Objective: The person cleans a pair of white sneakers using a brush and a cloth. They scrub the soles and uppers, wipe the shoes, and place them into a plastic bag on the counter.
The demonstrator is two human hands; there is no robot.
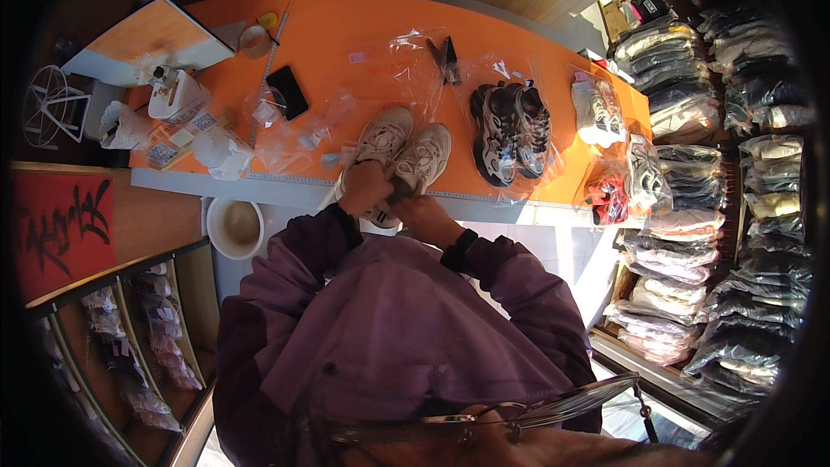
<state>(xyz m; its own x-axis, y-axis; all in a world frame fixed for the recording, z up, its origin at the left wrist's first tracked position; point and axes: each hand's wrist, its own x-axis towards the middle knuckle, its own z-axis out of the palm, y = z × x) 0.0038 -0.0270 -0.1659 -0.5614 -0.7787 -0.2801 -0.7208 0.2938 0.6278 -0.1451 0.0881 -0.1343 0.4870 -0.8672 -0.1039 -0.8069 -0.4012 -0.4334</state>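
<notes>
A pair of beige lace-up sneakers stands before me at the table's front edge, toes pointing away: the left sneaker [388,130] and the right sneaker [428,150]. My left hand [364,187] grips the left sneaker at its heel collar, fingers curled down. With my right hand [425,220] I hold the heel of the right sneaker, close to its dark opening. The fingertips of both hands nearly meet and are partly hidden. A clear plastic bag [408,71] lies just beyond the toes.
On the orange table [350,16], black-and-grey sneakers [512,133] in clear plastic stand to the right, near black scissors or a clip [446,58]. Leftward are a black phone [287,92], tape roll [254,41] and white bottle [178,97]. A white bucket [235,227] and stacked bagged garments [687,168] flank me.
</notes>
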